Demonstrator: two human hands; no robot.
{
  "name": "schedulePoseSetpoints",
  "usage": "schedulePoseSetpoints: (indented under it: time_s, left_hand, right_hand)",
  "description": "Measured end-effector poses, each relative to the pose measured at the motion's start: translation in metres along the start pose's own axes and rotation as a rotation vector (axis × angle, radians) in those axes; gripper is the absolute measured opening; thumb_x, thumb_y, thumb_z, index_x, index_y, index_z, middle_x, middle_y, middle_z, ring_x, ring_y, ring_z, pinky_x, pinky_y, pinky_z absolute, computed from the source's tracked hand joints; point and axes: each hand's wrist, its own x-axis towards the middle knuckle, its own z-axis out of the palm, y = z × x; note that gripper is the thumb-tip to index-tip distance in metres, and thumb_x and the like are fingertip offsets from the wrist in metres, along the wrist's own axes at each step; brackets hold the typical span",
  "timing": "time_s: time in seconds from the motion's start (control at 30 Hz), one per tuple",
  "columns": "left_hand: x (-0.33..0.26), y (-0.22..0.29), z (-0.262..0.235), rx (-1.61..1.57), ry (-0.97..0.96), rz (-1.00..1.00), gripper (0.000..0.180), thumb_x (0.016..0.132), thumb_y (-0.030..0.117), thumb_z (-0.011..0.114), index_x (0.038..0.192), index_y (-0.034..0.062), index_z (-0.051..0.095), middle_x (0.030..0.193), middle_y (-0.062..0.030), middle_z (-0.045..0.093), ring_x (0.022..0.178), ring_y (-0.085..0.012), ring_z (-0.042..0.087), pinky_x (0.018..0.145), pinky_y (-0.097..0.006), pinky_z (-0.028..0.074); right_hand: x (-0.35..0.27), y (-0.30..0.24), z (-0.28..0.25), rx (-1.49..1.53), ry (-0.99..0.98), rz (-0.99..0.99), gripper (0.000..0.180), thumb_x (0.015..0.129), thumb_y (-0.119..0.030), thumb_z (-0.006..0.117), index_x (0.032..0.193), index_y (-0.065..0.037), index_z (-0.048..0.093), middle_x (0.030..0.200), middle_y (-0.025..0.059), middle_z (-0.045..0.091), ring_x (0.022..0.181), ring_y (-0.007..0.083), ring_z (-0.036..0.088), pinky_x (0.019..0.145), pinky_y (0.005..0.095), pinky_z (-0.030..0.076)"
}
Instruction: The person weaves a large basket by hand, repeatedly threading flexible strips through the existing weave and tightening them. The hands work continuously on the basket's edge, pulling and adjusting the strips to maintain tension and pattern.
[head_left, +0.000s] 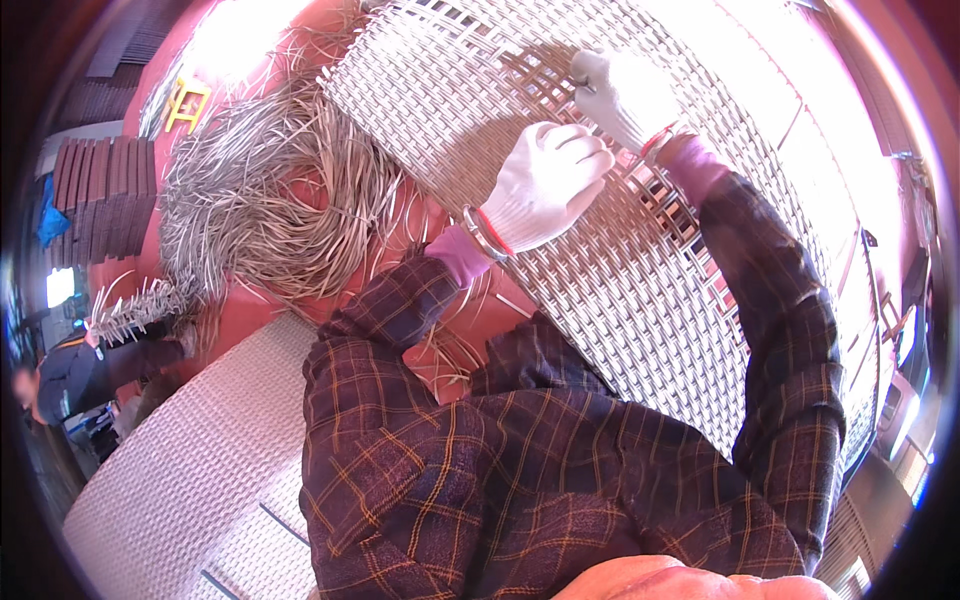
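Observation:
A large woven wicker panel (600, 310) in pale strips lies at a slant before me, with a line of open square gaps (668, 205) running through its weave. Both my hands wear white knit gloves. Over the panel, beside the gaps, my left hand (548, 185) has its fingers curled together; what they pinch, if anything, is hidden. My right hand (625, 97) is farther off and to the right, bent into a closed grip above a loosely woven patch (545, 78). Any strip within it is too small or too bright to make out.
A big heap of loose pale strips (290, 190) covers the red floor (325, 20) to the left. Beyond it stand a small yellow stool (187, 104) and stacked brown slats (105, 185). Another woven piece (215, 440) lies lower left, near a bent-over person (100, 370).

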Motion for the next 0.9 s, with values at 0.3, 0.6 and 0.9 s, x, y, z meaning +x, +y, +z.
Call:
schedulePoseSetpoints:
  time_s: [0.3,0.6,0.9]
  left_hand:
    - [0.013,-0.075,-0.015,0.367,-0.035,-0.012,0.026,0.097,0.022,0.070,0.120,0.0126,0.075,0.127,-0.0039,0.073,0.131,-0.0273,0.061,0.112,-0.049,0.046]
    - [0.009,-0.075,-0.028,0.209,-0.132,-0.029,0.039,0.100,0.030,0.070,0.136,0.0134,0.071,0.133,-0.0066,0.071,0.134,-0.0305,0.059,0.118,-0.051,0.041]
    - [-0.005,-0.065,-0.047,0.206,-0.123,-0.073,0.041,0.096,0.027,0.076,0.133,0.0104,0.071,0.135,-0.0084,0.070,0.131,-0.0294,0.062,0.115,-0.048,0.045]
  right_hand:
    - [0.042,-0.004,0.014,0.044,-0.075,0.031,0.025,0.096,-0.035,0.073,0.108,-0.014,0.079,0.087,0.0127,0.078,0.086,0.0333,0.077,0.083,0.0465,0.060]
    - [0.052,-0.002,0.023,0.105,-0.102,0.067,0.031,0.092,-0.036,0.077,0.109,-0.011,0.078,0.092,0.0132,0.078,0.087,0.0315,0.078,0.081,0.0443,0.061]
    - [0.053,-0.012,0.010,0.069,-0.038,0.018,0.027,0.098,-0.034,0.069,0.113,-0.012,0.078,0.089,0.0138,0.078,0.089,0.0295,0.079,0.083,0.0451,0.062]
